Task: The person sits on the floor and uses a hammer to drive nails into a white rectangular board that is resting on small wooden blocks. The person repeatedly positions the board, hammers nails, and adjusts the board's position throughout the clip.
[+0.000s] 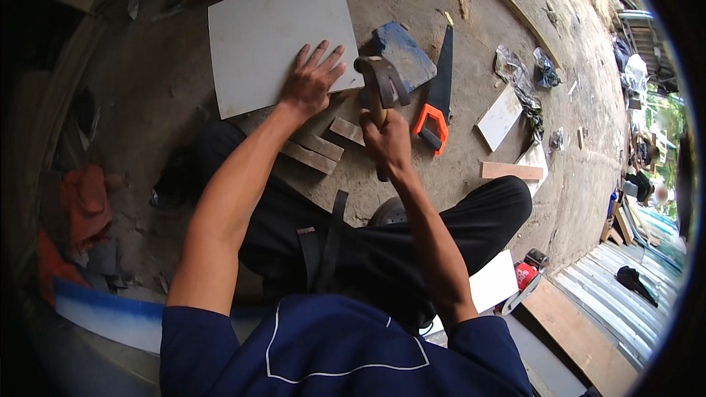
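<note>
Right hand [387, 140] gripping hammer [380, 84], left hand [310, 82] flat on white tile [265, 37].

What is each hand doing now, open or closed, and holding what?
Left hand: open, fingers spread, pressing flat on the grey tile.
Right hand: closed around the handle of the hammer, head raised.
</note>
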`<state>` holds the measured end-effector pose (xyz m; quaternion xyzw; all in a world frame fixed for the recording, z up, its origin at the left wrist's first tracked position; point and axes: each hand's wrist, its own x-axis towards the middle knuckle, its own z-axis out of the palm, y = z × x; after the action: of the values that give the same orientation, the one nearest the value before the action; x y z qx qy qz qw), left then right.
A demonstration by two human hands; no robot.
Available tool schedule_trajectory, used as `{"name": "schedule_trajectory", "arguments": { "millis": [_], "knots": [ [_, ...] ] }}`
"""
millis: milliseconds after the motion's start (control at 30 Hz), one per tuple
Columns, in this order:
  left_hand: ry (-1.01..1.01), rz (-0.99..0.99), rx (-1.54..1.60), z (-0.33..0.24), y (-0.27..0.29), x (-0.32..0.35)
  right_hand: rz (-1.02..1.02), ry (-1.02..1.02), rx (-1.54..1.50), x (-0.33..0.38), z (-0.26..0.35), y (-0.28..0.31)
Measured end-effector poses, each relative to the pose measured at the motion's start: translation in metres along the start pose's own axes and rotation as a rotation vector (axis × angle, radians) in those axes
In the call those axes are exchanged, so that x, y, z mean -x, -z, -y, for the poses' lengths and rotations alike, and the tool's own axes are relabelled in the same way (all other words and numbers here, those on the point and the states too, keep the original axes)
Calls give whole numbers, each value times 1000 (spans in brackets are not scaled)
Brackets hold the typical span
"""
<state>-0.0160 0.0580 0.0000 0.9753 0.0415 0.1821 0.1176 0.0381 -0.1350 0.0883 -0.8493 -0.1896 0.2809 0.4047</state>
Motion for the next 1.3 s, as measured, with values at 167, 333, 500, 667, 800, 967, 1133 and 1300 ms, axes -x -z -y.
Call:
{"name": "schedule_trajectory", "arguments": {
  "millis": [167, 333, 500, 667, 800, 967, 1133, 1300],
  "knots": [
    [-3, -11, 6, 2, -2, 4, 146, -94, 58, -10, 1, 9],
    [-13, -10, -15, 3, -3, 2, -5, -22, 20, -5, -14, -7],
    [-3, -5, -13, 5, -4, 9, 94, -118, -24, -10, 9, 4],
    [-2, 40, -27, -1, 3, 3, 38, 36, 38, -6, -14, 4],
    [19, 41, -47, 2, 2, 3, 91, -3, 84, -17, -28, 9],
    [159, 129, 7, -14, 17, 4, 83, -109, -57, -16, -26, 41],
    [560, -212, 250, -64, 11, 10, 113, -109, 88, -47, -63, 60],
    [1861, -476, 1564, -93, -19, -3, 75, -125, 116, -62, -100, 46]
  ]
}}
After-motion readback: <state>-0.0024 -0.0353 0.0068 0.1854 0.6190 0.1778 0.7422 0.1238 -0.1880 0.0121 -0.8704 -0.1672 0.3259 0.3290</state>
